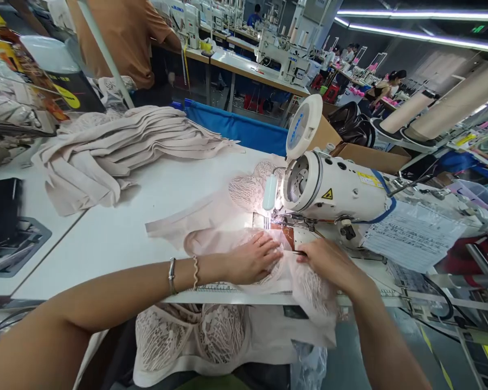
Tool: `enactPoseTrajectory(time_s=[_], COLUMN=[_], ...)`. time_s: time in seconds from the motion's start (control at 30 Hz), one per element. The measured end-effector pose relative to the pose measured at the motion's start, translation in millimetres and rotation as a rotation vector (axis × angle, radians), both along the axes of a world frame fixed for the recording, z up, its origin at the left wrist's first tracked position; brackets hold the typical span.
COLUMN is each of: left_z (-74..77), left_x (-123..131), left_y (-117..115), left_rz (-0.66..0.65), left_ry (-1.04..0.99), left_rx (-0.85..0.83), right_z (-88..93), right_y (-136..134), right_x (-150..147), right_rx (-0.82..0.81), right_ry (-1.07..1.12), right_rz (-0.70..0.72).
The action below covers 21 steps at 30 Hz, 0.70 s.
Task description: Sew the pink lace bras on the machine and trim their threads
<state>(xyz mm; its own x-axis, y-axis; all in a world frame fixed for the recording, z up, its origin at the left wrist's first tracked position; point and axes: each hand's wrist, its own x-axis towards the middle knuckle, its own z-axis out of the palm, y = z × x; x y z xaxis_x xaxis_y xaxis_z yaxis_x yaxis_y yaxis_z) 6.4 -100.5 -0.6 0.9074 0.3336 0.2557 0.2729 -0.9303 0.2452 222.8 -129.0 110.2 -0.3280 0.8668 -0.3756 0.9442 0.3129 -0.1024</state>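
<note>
My left hand (252,259) lies flat with its fingers stretched over a pale pink lace bra (217,239) at the front of the sewing machine (333,184). The bra's fabric reaches under the lit needle area, and part of a lace cup (246,190) shows beyond it. Just right of the needle area, my right hand (323,262) is closed. A thin dark tip shows at its fingers, too small to name. Below that hand, a lace cup (309,287) hangs over the table edge. Another lace bra (203,336) rests on my lap.
A long pile of beige fabric pieces (134,146) covers the table's back left. At the far left lies a black object (2,208) in a grey tray (28,246). Behind the table runs a blue cloth bin (236,127). A handwritten sheet (415,233) hangs at the machine's right.
</note>
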Motion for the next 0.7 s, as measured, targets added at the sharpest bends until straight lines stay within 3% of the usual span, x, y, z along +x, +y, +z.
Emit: enactPoseTrajectory(time_s=[0.1,0.17,0.23,0.3,0.37,0.43,0.57,0.7], left_z=[-1.2,-0.4,0.8,0.9,-1.1,-5.4,-14.0,-16.2], left_x=[1.2,-0.6,0.7,5.3,10.7,14.1,13.9,13.9], left_y=[16.6,28.2,35.7,37.8,35.1,29.7,19.8,17.9], left_rz=[-0.021,-0.054,0.007,0.156,0.299,0.36,0.33,0.309], left_ry=[-0.026,-0.076,-0.128,-0.142,-0.117,-0.074,0.035,0.087], left_rx=[-0.074,-0.156,-0.261,-0.293,-0.203,-0.042,0.234,0.278], right_z=[-29.1,-56.1,-80.3,-97.2,-106.2,-109.4,-111.1,-115.9], right_y=[17.3,26.9,34.8,40.2,42.4,41.5,35.9,32.2], right_x=[7.5,4.8,-1.5,-8.5,-14.0,-17.0,-18.3,-18.8], right_rx=[0.222,0.339,0.416,0.466,0.503,0.526,0.564,0.601], right_ry=[-0.022,0.154,0.365,0.473,0.489,0.492,0.481,0.396], right_rz=[-0.104,-0.167,-0.265,-0.371,-0.428,-0.442,-0.422,-0.363])
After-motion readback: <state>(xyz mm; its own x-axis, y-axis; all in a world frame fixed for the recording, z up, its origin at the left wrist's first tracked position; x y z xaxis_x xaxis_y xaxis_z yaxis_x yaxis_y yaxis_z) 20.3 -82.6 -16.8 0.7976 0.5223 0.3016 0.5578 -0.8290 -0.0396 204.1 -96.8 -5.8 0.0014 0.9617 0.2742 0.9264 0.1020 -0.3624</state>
